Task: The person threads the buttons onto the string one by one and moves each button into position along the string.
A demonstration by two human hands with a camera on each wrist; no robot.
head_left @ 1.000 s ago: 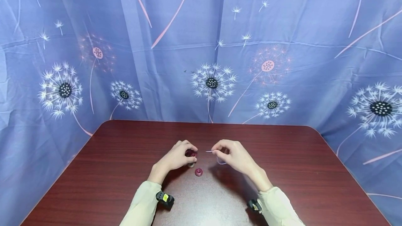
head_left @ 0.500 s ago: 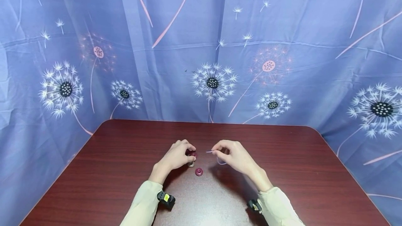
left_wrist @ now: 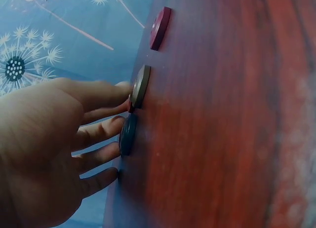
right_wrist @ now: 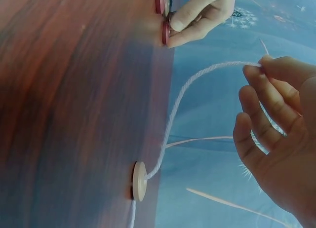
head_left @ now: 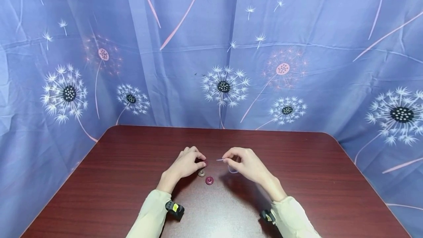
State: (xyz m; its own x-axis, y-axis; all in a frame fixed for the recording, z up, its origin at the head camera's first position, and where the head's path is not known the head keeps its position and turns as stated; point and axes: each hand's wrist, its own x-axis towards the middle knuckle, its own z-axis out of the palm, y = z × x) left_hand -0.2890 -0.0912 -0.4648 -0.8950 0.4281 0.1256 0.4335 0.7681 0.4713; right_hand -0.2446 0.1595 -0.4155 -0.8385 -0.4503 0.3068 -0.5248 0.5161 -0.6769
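My left hand [head_left: 186, 162] is low over the table, its thumb and index finger pinching a red button [right_wrist: 166, 32] by its edges. By that thumb lies an olive-brown button [head_left: 201, 173], with a second red button [head_left: 209, 180] to its right and nearer me. A dark blue button [left_wrist: 128, 134] is by the left fingers in the left wrist view, hidden under the hand from the head. My right hand [head_left: 248, 162] pinches a white cord [right_wrist: 185, 87] close to its tip, above the table. The cord runs down through a beige button [right_wrist: 140, 181] at the table surface.
The reddish-brown wooden table [head_left: 132, 194] reaches back to a blue curtain [head_left: 178, 83] printed with dandelions. Black wrist cameras [head_left: 175, 210] are strapped over the pale sleeves [head_left: 150, 212].
The left thumb and index finger have shifted slightly, and the olive-brown button now shows more fully below the thumb. The right hand stays still with the cord.
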